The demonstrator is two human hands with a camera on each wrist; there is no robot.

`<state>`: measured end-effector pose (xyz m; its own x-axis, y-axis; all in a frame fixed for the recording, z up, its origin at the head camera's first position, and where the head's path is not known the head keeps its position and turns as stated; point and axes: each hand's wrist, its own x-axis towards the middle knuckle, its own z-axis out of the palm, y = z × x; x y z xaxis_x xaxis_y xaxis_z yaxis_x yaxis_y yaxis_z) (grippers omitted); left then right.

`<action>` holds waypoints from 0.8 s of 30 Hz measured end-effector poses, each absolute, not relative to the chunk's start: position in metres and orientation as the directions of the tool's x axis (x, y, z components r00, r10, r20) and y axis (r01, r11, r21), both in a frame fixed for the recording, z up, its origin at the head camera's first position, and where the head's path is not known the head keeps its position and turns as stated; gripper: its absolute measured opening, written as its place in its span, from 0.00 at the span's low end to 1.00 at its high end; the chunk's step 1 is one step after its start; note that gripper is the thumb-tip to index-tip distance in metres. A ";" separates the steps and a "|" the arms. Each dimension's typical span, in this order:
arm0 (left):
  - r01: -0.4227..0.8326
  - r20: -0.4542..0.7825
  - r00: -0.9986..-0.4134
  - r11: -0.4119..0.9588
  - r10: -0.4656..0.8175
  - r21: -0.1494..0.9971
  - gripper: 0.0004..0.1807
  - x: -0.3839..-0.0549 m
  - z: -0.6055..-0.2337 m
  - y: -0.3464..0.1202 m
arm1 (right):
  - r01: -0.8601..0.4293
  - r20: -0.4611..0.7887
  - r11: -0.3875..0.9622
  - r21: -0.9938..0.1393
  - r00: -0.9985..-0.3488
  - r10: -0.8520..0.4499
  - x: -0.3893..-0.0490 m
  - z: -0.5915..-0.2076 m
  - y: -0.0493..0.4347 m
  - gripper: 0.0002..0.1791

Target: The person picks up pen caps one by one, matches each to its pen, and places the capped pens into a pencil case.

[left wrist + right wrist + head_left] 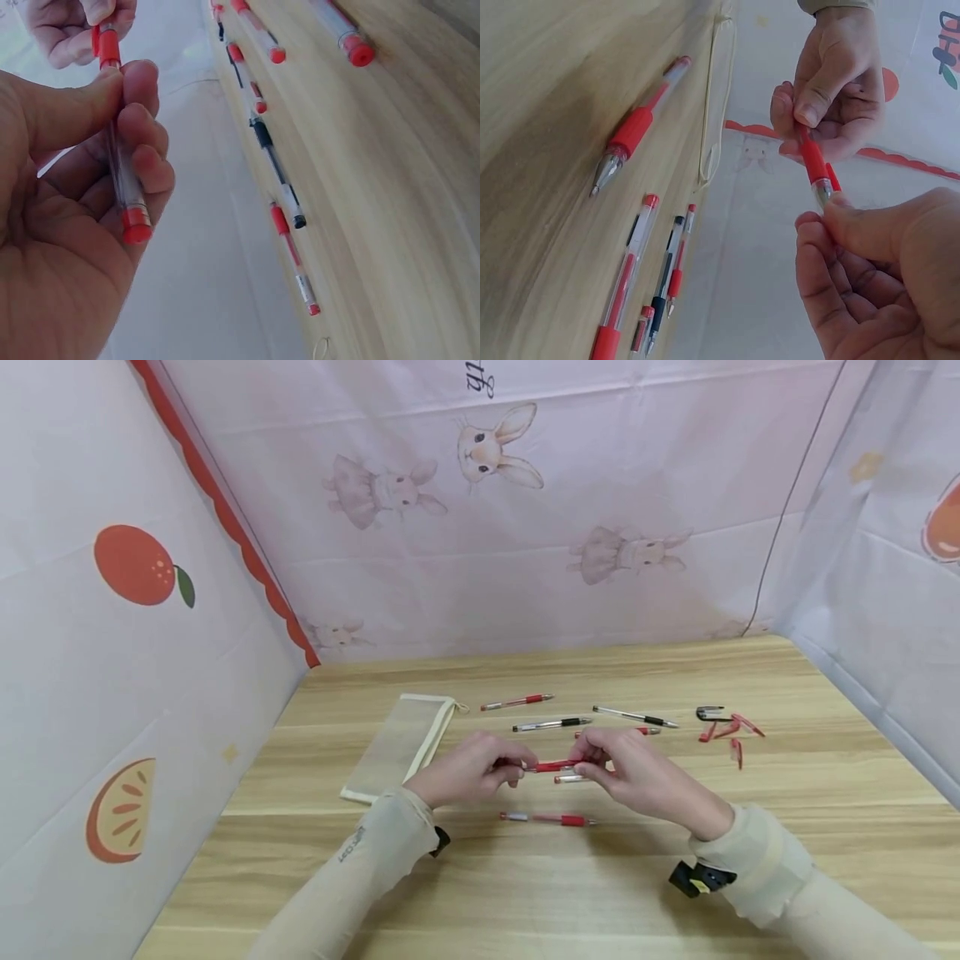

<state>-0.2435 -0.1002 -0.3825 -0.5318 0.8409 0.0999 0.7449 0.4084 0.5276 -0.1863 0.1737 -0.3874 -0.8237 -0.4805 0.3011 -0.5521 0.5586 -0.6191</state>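
Between both hands, above the table, is a red gel pen (129, 176) with a clear barrel and red end plug. My left hand (480, 768) grips its barrel between thumb and fingers. At the pen's tip end my right hand (637, 768) pinches a clear cap with a red clip (833, 178), which lies along the red rubber grip (811, 156). Thumb and fingertips hide part of the cap. Below the hands lies an uncapped red pen (547, 819); another red pen (570, 779) is partly covered by the right hand.
Farther back lie a red pen (517, 702), a black pen (552, 724), a second black pen (635, 717) and a partly hidden red pen (647, 730). Several loose red caps (727, 729) and black caps (708, 713) are at right. A mesh zip pouch (390, 747) lies left.
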 end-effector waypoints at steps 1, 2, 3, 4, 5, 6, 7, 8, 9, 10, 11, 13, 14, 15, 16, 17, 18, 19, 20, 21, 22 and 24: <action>0.741 0.100 -0.534 0.408 0.839 0.534 0.13 -0.244 -0.383 -0.100 | -0.555 0.304 0.558 -0.617 -0.822 -0.481 -0.187 -0.387 0.173 0.05; 0.738 0.101 -0.537 0.408 0.838 0.537 0.13 -0.244 -0.383 -0.100 | -0.557 0.305 0.559 -0.614 -0.821 -0.483 -0.187 -0.387 0.173 0.05; 0.737 0.101 -0.539 0.410 0.836 0.538 0.13 -0.244 -0.384 -0.101 | -0.556 0.304 0.562 -0.612 -0.822 -0.482 -0.187 -0.387 0.173 0.05; 0.735 0.100 -0.541 0.413 0.835 0.538 0.13 -0.244 -0.384 -0.101 | -0.557 0.303 0.563 -0.611 -0.821 -0.484 -0.187 -0.387 0.173 0.04; 0.734 0.099 -0.542 0.413 0.834 0.540 0.12 -0.244 -0.384 -0.101 | -0.557 0.301 0.563 -0.611 -0.821 -0.485 -0.187 -0.387 0.173 0.04; 0.733 0.099 -0.544 0.415 0.833 0.539 0.12 -0.244 -0.383 -0.101 | -0.554 0.297 0.564 -0.613 -0.823 -0.485 -0.187 -0.387 0.173 0.04; 0.733 0.098 -0.544 0.415 0.833 0.539 0.12 -0.244 -0.383 -0.101 | -0.551 0.293 0.565 -0.614 -0.824 -0.485 -0.187 -0.386 0.174 0.04; 0.732 0.095 -0.544 0.417 0.834 0.538 0.12 -0.243 -0.383 -0.101 | -0.549 0.290 0.565 -0.616 -0.824 -0.486 -0.187 -0.386 0.174 0.03; 0.731 0.091 -0.545 0.420 0.833 0.538 0.11 -0.243 -0.382 -0.101 | -0.546 0.285 0.565 -0.618 -0.826 -0.486 -0.188 -0.386 0.174 0.03; 0.732 0.090 -0.545 0.421 0.833 0.535 0.11 -0.243 -0.381 -0.101 | -0.548 0.285 0.562 -0.619 -0.824 -0.489 -0.188 -0.386 0.174 0.03; 0.735 0.089 -0.545 0.424 0.834 0.530 0.10 -0.242 -0.381 -0.101 | -0.546 0.281 0.562 -0.621 -0.825 -0.491 -0.188 -0.386 0.175 0.02; 0.744 0.087 -0.543 0.431 0.835 0.511 0.09 -0.241 -0.379 -0.101 | -0.547 0.278 0.559 -0.623 -0.823 -0.496 -0.188 -0.386 0.175 0.02; 0.751 0.089 -0.542 0.434 0.835 0.498 0.09 -0.241 -0.379 -0.100 | -0.548 0.276 0.557 -0.625 -0.822 -0.498 -0.188 -0.386 0.175 0.02; 0.755 0.088 -0.545 0.442 0.834 0.485 0.09 -0.241 -0.378 -0.100 | -0.546 0.274 0.556 -0.627 -0.822 -0.499 -0.188 -0.386 0.175 0.03; 0.759 0.089 -0.546 0.448 0.833 0.472 0.09 -0.241 -0.378 -0.100 | -0.542 0.270 0.557 -0.629 -0.825 -0.497 -0.188 -0.386 0.175 0.03; 0.764 0.092 -0.548 0.453 0.831 0.459 0.09 -0.241 -0.378 -0.099 | -0.536 0.265 0.562 -0.631 -0.829 -0.493 -0.187 -0.387 0.175 0.03; 0.768 0.092 -0.551 0.460 0.829 0.446 0.09 -0.240 -0.378 -0.099 | -0.531 0.262 0.565 -0.631 -0.832 -0.490 -0.187 -0.387 0.175 0.02; 0.771 0.093 -0.554 0.468 0.827 0.432 0.09 -0.240 -0.379 -0.098 | -0.524 0.256 0.568 -0.635 -0.836 -0.485 -0.187 -0.388 0.176 0.02; 0.774 0.096 -0.557 0.473 0.825 0.420 0.09 -0.240 -0.380 -0.097 | -0.516 0.250 0.573 -0.637 -0.841 -0.480 -0.187 -0.388 0.176 0.02; 0.775 0.096 -0.561 0.481 0.822 0.410 0.09 -0.240 -0.380 -0.097 | -0.508 0.244 0.575 -0.641 -0.845 -0.475 -0.187 -0.389 0.176 0.02; 0.777 0.099 -0.563 0.485 0.820 0.400 0.09 -0.240 -0.381 -0.097 | -0.502 0.239 0.580 -0.642 -0.850 -0.470 -0.187 -0.390 0.176 0.02; 0.779 0.101 -0.569 0.496 0.816 0.384 0.09 -0.239 -0.382 -0.096 | -0.495 0.236 0.583 -0.644 -0.854 -0.464 -0.188 -0.391 0.176 0.02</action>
<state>-0.2393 -0.0960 -0.3817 -0.5692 0.8159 0.1012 0.7790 0.4959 0.3838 -0.1876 0.1759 -0.3908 -0.8539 -0.4640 0.2356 -0.4947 0.5834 -0.6441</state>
